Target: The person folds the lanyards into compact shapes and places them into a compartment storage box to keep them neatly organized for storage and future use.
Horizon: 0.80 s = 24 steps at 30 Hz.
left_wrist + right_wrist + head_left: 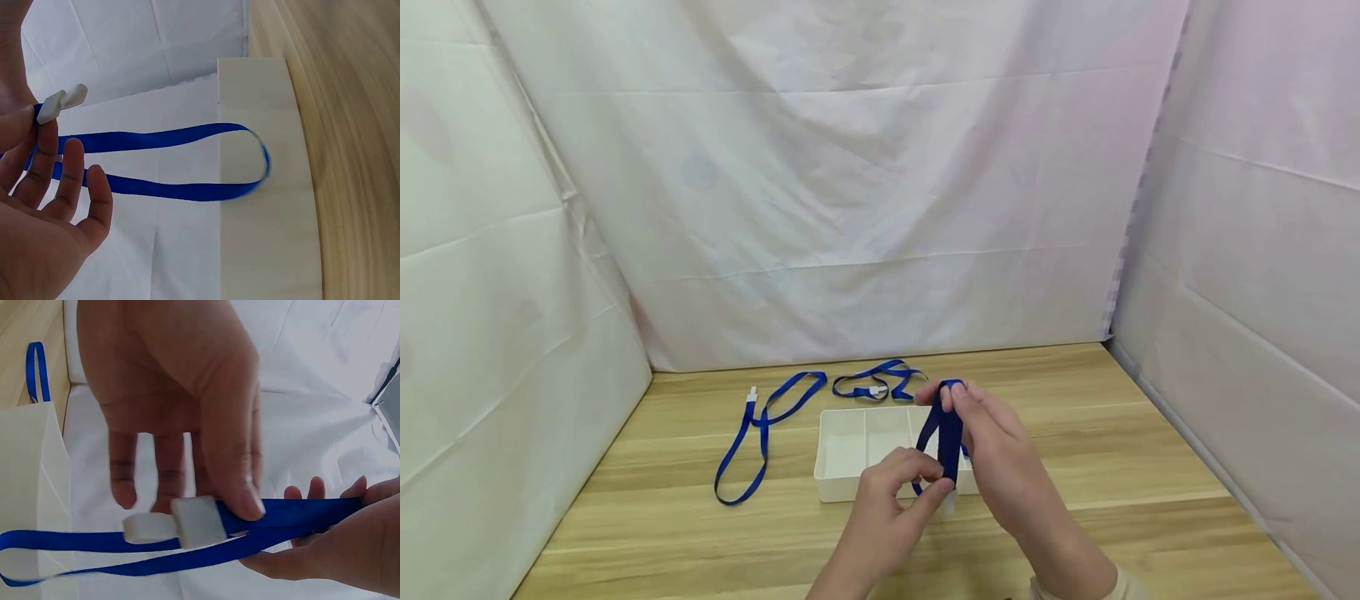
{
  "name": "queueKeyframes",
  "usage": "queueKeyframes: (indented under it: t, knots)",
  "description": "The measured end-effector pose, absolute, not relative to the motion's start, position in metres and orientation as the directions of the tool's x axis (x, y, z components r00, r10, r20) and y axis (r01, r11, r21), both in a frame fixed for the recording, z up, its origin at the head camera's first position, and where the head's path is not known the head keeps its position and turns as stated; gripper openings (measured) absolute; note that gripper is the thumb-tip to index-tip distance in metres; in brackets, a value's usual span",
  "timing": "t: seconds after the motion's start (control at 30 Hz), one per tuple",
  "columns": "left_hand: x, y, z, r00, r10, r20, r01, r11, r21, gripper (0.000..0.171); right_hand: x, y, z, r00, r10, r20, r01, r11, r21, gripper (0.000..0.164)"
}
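Observation:
A blue lanyard [951, 442] with a white plastic clip [199, 523] is stretched between both hands above the right part of a white divided tray [842, 486]. My left hand [891, 496] pinches the strap beside the clip between thumb and forefinger, its other fingers loosely bent, as the left wrist view shows. Higher up, my right hand [1000, 437] holds the strap's folded upper end between thumb and fingers. From the hands a loop of the strap [200, 190] hangs down in front of the tray's side. The hands hide much of the tray's right compartment.
A second blue lanyard [765, 442] lies on the wooden table left of the tray, its white clip pointing backward. Behind the tray lies another, loosely looped lanyard [891, 367]. Something blue [966, 452] shows at the tray's right side. White cloth [880, 208] encloses the back and sides.

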<state>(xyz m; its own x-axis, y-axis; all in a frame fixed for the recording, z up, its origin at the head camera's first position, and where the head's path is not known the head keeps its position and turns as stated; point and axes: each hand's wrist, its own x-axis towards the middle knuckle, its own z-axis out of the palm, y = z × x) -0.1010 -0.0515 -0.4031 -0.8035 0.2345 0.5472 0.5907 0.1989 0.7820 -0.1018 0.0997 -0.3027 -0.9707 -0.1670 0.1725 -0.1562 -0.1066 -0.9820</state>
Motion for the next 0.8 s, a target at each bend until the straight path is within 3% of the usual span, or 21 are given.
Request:
queueKeyframes:
  t: [0.23, 0.47, 0.8]
  knots:
    - [-0.104, -0.061, -0.402, -0.787, 0.324, 0.526, 0.603, 0.22, 0.767, 0.009, -0.101, 0.104, -0.295, -0.961, -0.216, 0.173, -0.161, -0.074, -0.984, 0.034]
    - [-0.107, -0.068, -0.394, -0.766, 0.536, 0.354, 0.55, 0.263, 0.792, 0.006, -0.096, 0.107, -0.291, -0.957, -0.248, 0.152, -0.145, -0.046, -0.988, 0.037]
    - [-0.107, -0.07, -0.395, -0.788, 0.565, 0.242, 0.481, 0.322, 0.815, 0.01, -0.096, 0.108, -0.286, -0.953, -0.247, 0.173, -0.174, -0.016, -0.985, 0.04]
